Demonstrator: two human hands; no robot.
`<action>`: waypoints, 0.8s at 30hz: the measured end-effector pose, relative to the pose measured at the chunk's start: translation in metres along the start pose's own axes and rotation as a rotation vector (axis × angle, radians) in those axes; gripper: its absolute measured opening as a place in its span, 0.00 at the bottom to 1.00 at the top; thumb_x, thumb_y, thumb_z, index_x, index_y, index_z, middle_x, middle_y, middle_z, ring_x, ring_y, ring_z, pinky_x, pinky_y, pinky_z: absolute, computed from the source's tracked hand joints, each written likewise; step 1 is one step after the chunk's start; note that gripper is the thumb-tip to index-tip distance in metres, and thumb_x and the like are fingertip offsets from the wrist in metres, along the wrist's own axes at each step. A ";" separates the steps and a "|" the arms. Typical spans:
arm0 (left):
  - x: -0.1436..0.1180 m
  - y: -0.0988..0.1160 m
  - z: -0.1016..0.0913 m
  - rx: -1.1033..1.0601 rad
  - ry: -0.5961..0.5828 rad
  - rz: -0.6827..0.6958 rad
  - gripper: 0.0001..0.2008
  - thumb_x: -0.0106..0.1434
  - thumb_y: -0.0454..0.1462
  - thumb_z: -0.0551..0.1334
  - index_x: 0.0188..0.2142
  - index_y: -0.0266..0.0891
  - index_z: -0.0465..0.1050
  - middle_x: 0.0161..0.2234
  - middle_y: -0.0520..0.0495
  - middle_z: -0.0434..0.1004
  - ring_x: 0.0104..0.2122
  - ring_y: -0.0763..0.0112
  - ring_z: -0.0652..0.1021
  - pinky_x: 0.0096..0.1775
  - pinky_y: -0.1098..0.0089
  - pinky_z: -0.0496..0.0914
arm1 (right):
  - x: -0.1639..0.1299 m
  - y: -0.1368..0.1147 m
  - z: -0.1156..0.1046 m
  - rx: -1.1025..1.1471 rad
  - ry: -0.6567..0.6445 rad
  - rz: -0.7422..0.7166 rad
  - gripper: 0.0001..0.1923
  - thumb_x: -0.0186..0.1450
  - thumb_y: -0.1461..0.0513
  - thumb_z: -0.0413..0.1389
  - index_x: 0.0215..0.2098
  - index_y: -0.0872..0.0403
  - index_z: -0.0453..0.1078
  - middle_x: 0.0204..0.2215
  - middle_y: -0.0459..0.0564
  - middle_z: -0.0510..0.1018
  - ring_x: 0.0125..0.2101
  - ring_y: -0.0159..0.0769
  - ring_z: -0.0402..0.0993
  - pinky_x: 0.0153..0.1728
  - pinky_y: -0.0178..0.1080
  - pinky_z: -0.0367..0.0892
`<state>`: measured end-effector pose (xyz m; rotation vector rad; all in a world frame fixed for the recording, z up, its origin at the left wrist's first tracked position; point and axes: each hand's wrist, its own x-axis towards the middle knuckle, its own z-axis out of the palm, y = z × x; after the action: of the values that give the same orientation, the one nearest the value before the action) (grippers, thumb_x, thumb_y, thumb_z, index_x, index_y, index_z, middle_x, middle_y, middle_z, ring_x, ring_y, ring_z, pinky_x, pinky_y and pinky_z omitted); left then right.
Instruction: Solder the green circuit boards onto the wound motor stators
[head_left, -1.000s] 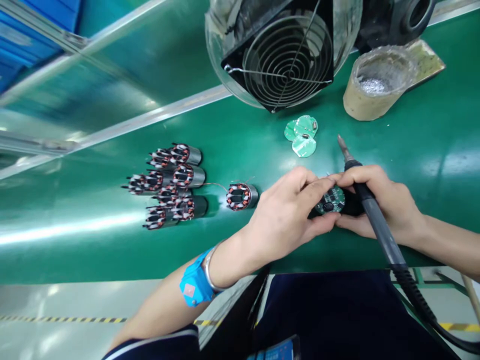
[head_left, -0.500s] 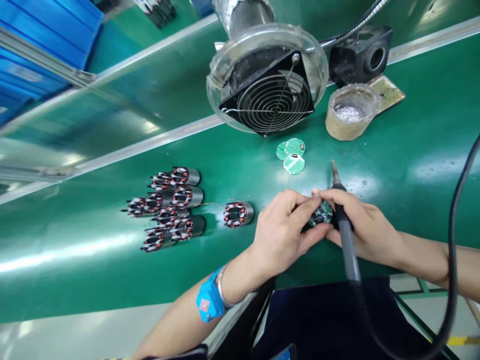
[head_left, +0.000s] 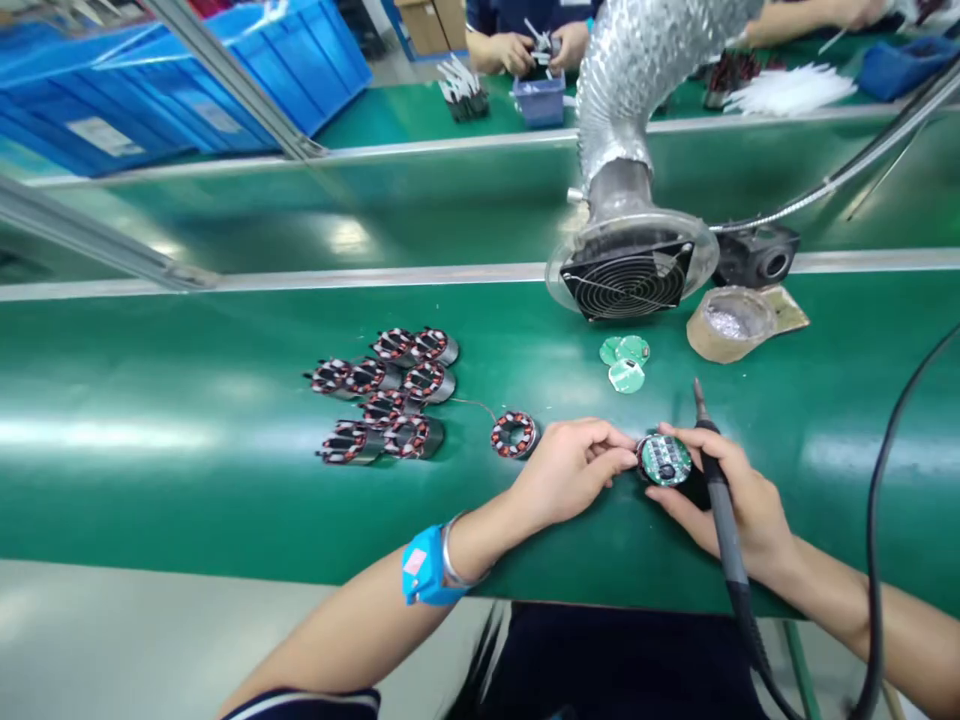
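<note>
A round green circuit board (head_left: pixel 666 460) sits on top of a motor stator (head_left: pixel 642 468), whose coils show at its left edge. My left hand (head_left: pixel 574 470) is closed in a pinch at that edge; whatever lies between thumb and forefinger is too small to make out. Across my right hand (head_left: pixel 742 500) lies a soldering iron (head_left: pixel 721 500), gripped with its tip pointing away from me. The thumb and forefinger of that hand also span the board's right side. Left of my hands stands a single stator (head_left: pixel 514 435) with a thin wire trailing from it.
Several stators (head_left: pixel 390 400) are grouped to the left. Loose green boards (head_left: pixel 626 375) lie beyond my hands, below a fume extractor (head_left: pixel 634 270). A round pot (head_left: pixel 727 325) and a black holder (head_left: pixel 757 255) stand at right. Across the bench are a co-worker's hands (head_left: pixel 540 50) and blue bins (head_left: pixel 187 90).
The view has tilted up, showing the far bench. My hands have drawn apart, uncovering more of the circuit board, while the soldering iron stays in my right hand.
</note>
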<state>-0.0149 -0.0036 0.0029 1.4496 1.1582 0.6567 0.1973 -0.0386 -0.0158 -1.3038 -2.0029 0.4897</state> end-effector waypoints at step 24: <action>0.023 -0.004 0.012 -0.799 -0.232 -0.091 0.21 0.38 0.44 0.77 0.27 0.32 0.76 0.26 0.51 0.73 0.21 0.76 0.75 0.21 0.76 0.72 | -0.006 0.012 -0.010 0.120 0.040 -0.157 0.30 0.56 0.60 0.66 0.55 0.52 0.62 0.46 0.58 0.79 0.45 0.49 0.79 0.44 0.48 0.77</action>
<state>0.0033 0.0123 -0.0084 0.7590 0.6506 0.7483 0.2136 -0.0393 -0.0187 -1.0663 -1.9915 0.4972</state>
